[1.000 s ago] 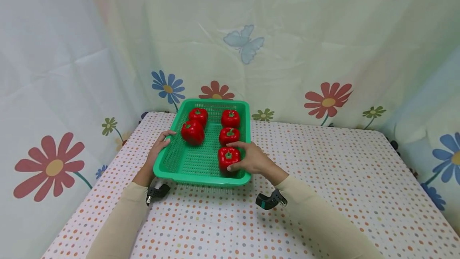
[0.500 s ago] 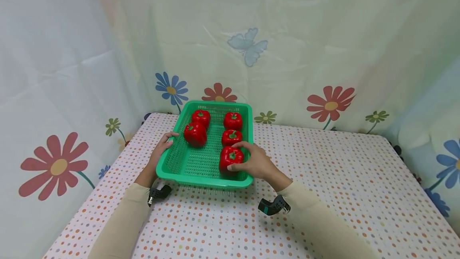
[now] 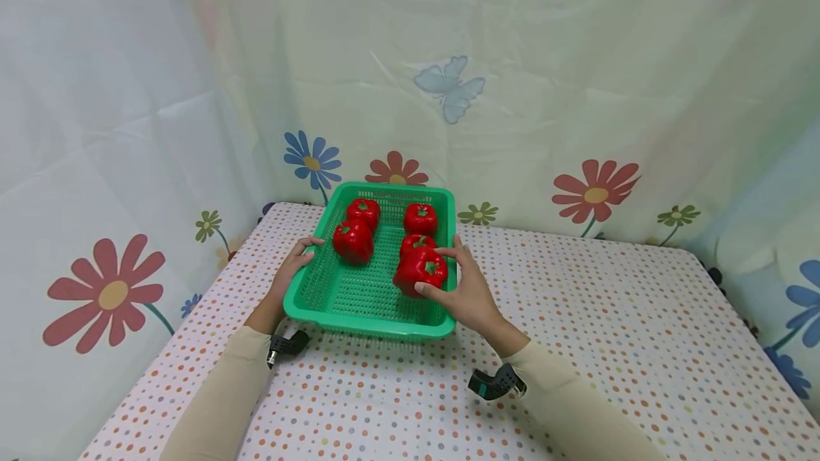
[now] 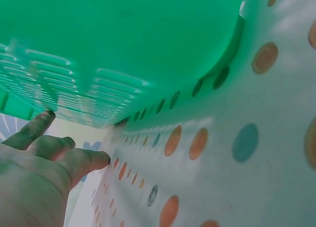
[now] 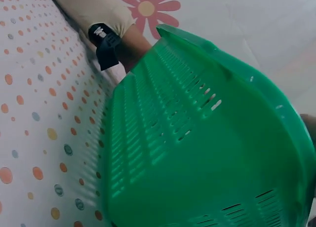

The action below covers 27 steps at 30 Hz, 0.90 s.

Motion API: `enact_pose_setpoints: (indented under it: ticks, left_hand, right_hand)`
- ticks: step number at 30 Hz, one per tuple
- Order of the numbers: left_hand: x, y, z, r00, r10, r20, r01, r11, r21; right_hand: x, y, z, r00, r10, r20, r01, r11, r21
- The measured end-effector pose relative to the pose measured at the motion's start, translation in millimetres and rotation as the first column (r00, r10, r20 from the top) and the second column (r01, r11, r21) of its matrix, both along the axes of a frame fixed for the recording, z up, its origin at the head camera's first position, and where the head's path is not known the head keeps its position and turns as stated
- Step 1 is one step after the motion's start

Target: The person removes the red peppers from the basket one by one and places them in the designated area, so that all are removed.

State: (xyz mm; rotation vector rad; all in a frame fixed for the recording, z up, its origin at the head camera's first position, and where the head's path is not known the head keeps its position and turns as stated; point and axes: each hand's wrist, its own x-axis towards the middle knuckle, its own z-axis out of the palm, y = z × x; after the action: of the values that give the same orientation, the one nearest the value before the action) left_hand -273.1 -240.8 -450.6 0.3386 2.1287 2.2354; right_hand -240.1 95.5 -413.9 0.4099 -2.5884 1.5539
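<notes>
My right hand [image 3: 470,296] reaches over the right rim of a green plastic basket [image 3: 365,326]. Between thumb and fingers it holds a glossy red bell pepper [image 3: 413,272], tilted so that its stem end faces right. That pepper partly covers another bell pepper [image 3: 418,241] behind it. Along the basket's left rim lies my left hand [image 3: 290,269], its fingertips at the edge. The left wrist view shows its fingers [image 4: 81,163] extended beside the slotted basket wall [image 4: 89,84]. In the right wrist view the basket side hides the held pepper.
Farther back on the basket's right stands a bell pepper [image 3: 421,220]. Two more, a rear one [image 3: 364,212] and a front one [image 3: 354,242], sit on its left. Under the basket is a dotted tablecloth [image 3: 576,319]; a flowered curtain [image 3: 525,105] hangs behind.
My right hand has raised the front right bell pepper and tipped it, bringing it closer to the one behind. The left hand stays at the rim. The head view has shifted slightly.
</notes>
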Motion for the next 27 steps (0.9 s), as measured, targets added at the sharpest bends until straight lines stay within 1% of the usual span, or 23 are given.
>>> enact_pose_setpoints:
  ticks: [3, 5, 8, 10, 14, 18, 21, 23, 27]
  left_hand:
    - [1.7, 1, 1.9, 1.000, -0.007, -0.007, 0.007, 1.000, 0.011]
    - [2.3, 1, 2.1, 1.000, -0.011, -0.009, 0.011, 1.000, 0.014]
    - [1.3, 0, 0.0, 1.000, -0.010, -0.006, 0.010, 1.000, 0.011]
    - [0.1, -1, -1.8, 1.000, -0.009, -0.004, 0.009, 1.000, 0.011]
    - [-1.6, -1, -4.1, 1.000, -0.009, -0.006, 0.010, 1.000, 0.025]
    - [-1.5, 0, -4.2, 1.000, -0.015, -0.018, 0.015, 1.000, 0.015]
    - [-1.1, 0, -3.7, 1.000, -0.015, -0.022, 0.015, 1.000, 0.006]
    - [-0.8, 0, -3.3, 1.000, -0.014, -0.022, 0.014, 1.000, 0.007]
    - [-0.4, 1, -3.2, 1.000, -0.010, -0.022, 0.011, 1.000, 0.006]
  right_hand:
    - [1.2, 0, -1.9, 0.997, -0.026, -0.073, 0.017, 0.993, -0.120]
    - [1.7, 0, -2.1, 0.993, -0.043, -0.113, 0.018, 0.978, -0.210]
    - [2.3, 1, -1.9, 0.986, -0.073, -0.147, 0.029, 0.959, -0.283]
    - [2.0, 2, -1.9, 0.985, -0.083, -0.154, 0.029, 0.946, -0.323]
    - [0.4, 5, -1.0, 0.979, -0.104, -0.177, 0.033, 0.932, -0.362]
    - [-1.2, 9, 2.1, 0.965, -0.122, -0.232, 0.024, 0.923, -0.385]
    - [-3.7, 12, 3.3, 0.958, -0.126, -0.258, 0.011, 0.915, -0.404]
    - [-6.0, 15, 3.1, 0.960, -0.127, -0.250, 0.012, 0.910, -0.415]
    - [-8.3, 21, 3.6, 0.972, -0.130, -0.197, 0.030, 0.896, -0.444]
